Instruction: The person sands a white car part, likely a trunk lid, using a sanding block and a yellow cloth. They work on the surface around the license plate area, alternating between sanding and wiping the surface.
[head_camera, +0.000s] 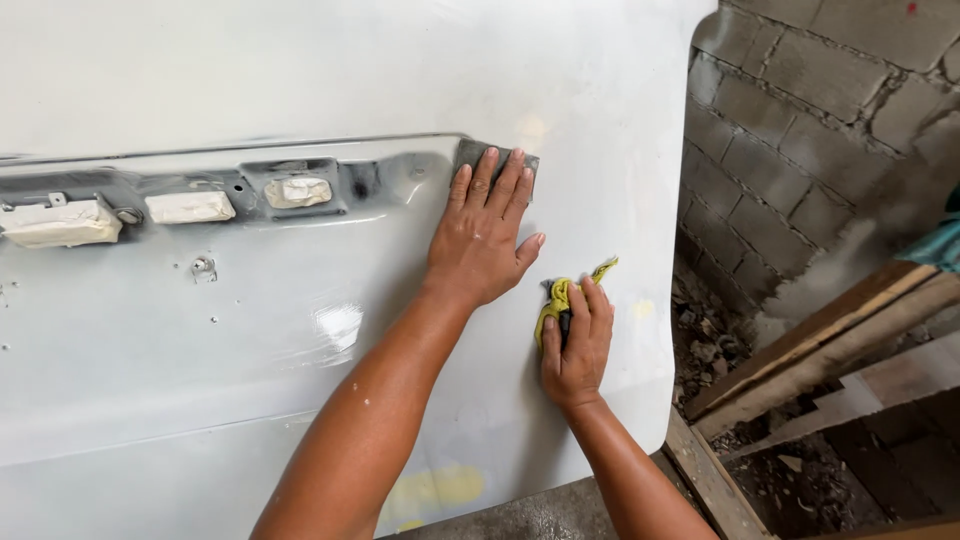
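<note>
Sandpaper (497, 160), a grey sheet, lies flat on the big white car panel (300, 330), at the end of the grey groove (240, 190). The left hand (480, 240) presses it down, fingers spread flat on top. The right hand (575, 345) has its fingers clamped on a yellow rag (560, 295). If the hand slides too far, the sheet could catch in the groove and tear

Sanding pad (470, 155) on panel (300, 330), under left hand (480, 235); cloth (558, 297) lower right; wall (800, 150) right.
</note>
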